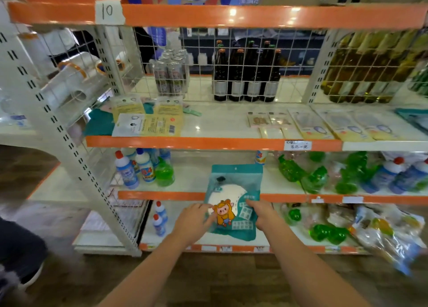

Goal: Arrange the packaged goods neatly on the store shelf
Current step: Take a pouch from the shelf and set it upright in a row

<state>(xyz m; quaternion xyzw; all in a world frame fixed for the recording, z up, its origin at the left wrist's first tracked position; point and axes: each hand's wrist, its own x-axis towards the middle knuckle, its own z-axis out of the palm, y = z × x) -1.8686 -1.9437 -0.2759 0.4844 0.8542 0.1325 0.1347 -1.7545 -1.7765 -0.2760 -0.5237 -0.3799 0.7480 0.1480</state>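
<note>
Both hands grip one teal packet (234,200) with a cartoon figure printed on it: the left hand (193,221) pinches its lower left edge, the right hand (261,214) its lower right edge, fingers closed on the film. That packet is held upright in front of the orange shelf lip (162,195), overlapping it. Above the packet, on the higher shelf, lie flat yellow mask packets (148,127) to the left and a row of pale packets (324,126) to the right. Left of the packet stand bleach bottles (136,167); right of it lie green pouches (308,174).
</note>
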